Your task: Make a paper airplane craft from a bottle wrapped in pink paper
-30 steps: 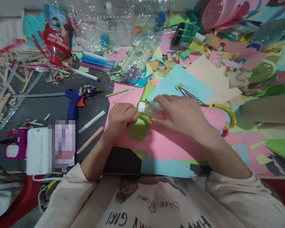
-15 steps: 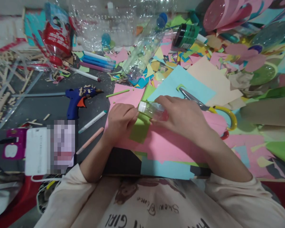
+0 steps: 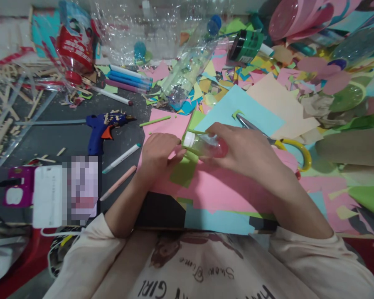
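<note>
A small clear bottle [image 3: 216, 146] with a white cap and a pinkish base lies on its side, the cap pointing left. My right hand [image 3: 241, 151] is wrapped round its body from the right. Beneath the bottle is a green paper strip [image 3: 184, 169], and its far edge curls up beside the cap. My left hand [image 3: 160, 155] is closed just left of the cap, thumb and forefinger pinching the edge of that strip; their tips are partly hidden. Pink paper [image 3: 227, 191] lies under both hands. Behind my right hand are scissors [image 3: 294, 153] with yellow handles.
A blue glue gun [image 3: 96, 131] and markers [image 3: 121, 158] lie left. Wood sticks [image 3: 6, 124] are scattered farther left. Plastic bottles [image 3: 187, 70], a green jar [image 3: 246, 45] and paper scraps fill the back. Blue paper [image 3: 239, 110] lies beyond the hands.
My right hand has shifted the bottle slightly right, and its cap is a little farther from my left fingers. My left thumb has moved slightly to the right.
</note>
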`<state>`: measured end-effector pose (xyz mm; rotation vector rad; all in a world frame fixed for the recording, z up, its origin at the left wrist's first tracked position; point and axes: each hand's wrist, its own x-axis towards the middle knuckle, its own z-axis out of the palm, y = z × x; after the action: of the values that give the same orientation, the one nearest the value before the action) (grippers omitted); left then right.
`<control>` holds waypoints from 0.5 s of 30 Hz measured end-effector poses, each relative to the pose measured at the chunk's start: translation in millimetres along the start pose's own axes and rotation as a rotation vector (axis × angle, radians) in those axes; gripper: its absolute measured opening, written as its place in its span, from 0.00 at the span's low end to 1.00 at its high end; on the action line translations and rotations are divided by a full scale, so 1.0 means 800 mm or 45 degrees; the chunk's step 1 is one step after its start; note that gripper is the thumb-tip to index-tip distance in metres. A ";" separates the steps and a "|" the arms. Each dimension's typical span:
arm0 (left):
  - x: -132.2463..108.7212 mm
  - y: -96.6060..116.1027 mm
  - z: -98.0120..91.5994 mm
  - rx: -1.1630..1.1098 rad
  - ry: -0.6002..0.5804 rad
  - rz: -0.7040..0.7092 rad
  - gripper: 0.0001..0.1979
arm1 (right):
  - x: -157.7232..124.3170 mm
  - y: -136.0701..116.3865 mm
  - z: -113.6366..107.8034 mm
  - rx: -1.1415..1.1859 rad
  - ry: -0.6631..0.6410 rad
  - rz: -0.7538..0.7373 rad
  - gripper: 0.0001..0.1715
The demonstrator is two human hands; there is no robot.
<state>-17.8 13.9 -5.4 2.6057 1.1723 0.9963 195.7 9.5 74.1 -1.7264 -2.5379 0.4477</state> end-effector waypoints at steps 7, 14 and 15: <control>0.000 0.000 -0.001 0.111 -0.061 0.034 0.20 | 0.002 0.000 0.001 0.034 -0.005 0.002 0.24; 0.000 0.000 -0.002 0.157 -0.075 -0.014 0.21 | 0.003 0.003 0.000 0.163 -0.007 0.008 0.22; 0.000 0.000 -0.002 0.159 -0.071 -0.003 0.21 | 0.003 0.003 -0.001 0.174 -0.017 0.010 0.23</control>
<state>-18.7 13.3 -4.2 2.7072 1.2624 0.8701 197.4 12.5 73.6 -1.6911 -2.4463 0.6190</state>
